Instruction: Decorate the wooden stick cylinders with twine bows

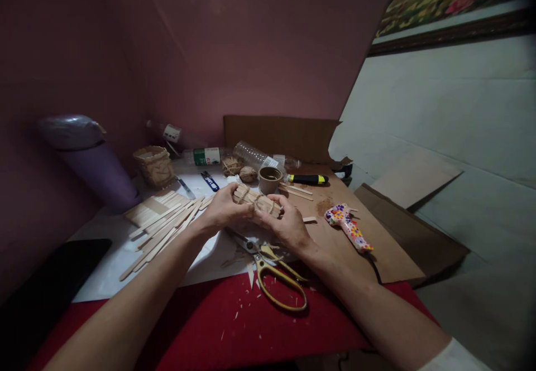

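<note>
Both my hands grip a small bundle of wooden craft sticks bound with twine (256, 199), held just above the work surface. My left hand (224, 208) wraps its left end, fingers closed. At the bundle's right end my right hand (285, 224) pinches it with closed fingers. Loose wooden sticks (161, 227) lie fanned out to the left of my left hand. Yellow-handled scissors (272, 273) rest right below my hands.
A floral-patterned glue gun (348, 227) lies on brown cardboard (377, 254) at right. Behind my hands stand a small brown cup (269, 179), twine balls (231, 165), a plastic bottle (253, 154), a yellow-black knife (307, 179), a woven basket (154, 165) and a purple bin (94, 162).
</note>
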`<state>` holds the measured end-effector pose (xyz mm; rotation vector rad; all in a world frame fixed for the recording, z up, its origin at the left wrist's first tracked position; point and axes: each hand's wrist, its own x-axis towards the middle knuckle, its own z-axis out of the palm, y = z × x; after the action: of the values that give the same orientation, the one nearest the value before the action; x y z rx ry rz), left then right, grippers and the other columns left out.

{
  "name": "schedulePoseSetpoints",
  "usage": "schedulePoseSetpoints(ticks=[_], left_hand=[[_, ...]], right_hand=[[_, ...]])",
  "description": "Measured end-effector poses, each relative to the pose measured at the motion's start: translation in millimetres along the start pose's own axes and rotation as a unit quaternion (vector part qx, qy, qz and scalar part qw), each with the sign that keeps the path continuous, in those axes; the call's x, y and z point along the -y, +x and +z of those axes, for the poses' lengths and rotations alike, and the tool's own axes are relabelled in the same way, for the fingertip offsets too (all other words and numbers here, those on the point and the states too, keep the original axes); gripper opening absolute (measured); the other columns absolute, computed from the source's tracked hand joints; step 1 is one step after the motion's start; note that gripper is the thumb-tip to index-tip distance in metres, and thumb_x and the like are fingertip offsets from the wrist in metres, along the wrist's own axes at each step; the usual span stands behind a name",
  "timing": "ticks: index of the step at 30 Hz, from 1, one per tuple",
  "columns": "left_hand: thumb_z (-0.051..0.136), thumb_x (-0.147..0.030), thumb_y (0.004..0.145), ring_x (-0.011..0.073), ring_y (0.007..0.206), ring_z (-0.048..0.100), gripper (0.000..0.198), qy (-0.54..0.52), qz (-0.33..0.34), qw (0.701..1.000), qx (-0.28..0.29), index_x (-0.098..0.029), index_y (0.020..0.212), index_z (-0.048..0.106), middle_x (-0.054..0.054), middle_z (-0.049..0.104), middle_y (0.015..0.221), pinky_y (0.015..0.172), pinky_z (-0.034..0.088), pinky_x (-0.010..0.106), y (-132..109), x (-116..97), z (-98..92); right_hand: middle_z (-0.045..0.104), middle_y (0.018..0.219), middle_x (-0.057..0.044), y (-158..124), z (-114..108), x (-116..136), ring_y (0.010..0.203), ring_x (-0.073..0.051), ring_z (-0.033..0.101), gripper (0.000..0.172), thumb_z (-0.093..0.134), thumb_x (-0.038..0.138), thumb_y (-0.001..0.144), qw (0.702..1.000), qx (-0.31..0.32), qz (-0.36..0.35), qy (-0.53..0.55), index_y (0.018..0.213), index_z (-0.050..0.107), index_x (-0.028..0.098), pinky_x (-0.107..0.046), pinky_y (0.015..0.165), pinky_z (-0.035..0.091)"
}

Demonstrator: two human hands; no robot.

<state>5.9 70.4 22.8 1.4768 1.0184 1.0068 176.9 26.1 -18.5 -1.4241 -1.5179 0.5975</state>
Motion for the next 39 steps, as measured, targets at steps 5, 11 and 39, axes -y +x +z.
schedulePoseSetpoints(ticks=[5,11,39], left_hand=[[0.074,-0.013,0.049,0.0185,0.071,0.064,0.038,0.000,0.004,1.000,0.003,-0.015,0.084,0.059,0.002,0.066,0.074,0.065,0.051,0.029,0.5,0.7,-0.9],[0.073,-0.016,0.051,0.0173,0.072,0.063,0.041,0.009,0.006,1.000,0.016,-0.014,0.089,0.058,0.003,0.066,0.080,0.066,0.050,0.029,1.4,2.8,-2.5],[0.076,-0.020,0.048,0.0177,0.070,0.061,0.045,0.000,0.001,1.000,0.009,-0.014,0.088,0.055,0.003,0.065,0.078,0.066,0.049,0.032,3.5,5.3,-1.5]], right_hand=[[0.068,0.106,-0.009,-0.3,-0.3,1.4,0.096,-0.025,0.064,0.047,0.069,0.050,0.073,1.000,0.003,0.002,-0.001,0.109,0.062,0.020,-0.034,0.077,0.051],[0.067,0.108,-0.009,-0.4,-0.2,2.4,0.096,-0.025,0.064,0.048,0.070,0.049,0.073,1.000,0.001,0.008,-0.006,0.110,0.061,0.019,-0.034,0.077,0.051],[0.067,0.108,-0.009,0.0,0.6,0.0,0.096,-0.025,0.064,0.048,0.070,0.049,0.073,1.000,-0.001,0.000,-0.009,0.111,0.061,0.020,-0.035,0.077,0.052]])
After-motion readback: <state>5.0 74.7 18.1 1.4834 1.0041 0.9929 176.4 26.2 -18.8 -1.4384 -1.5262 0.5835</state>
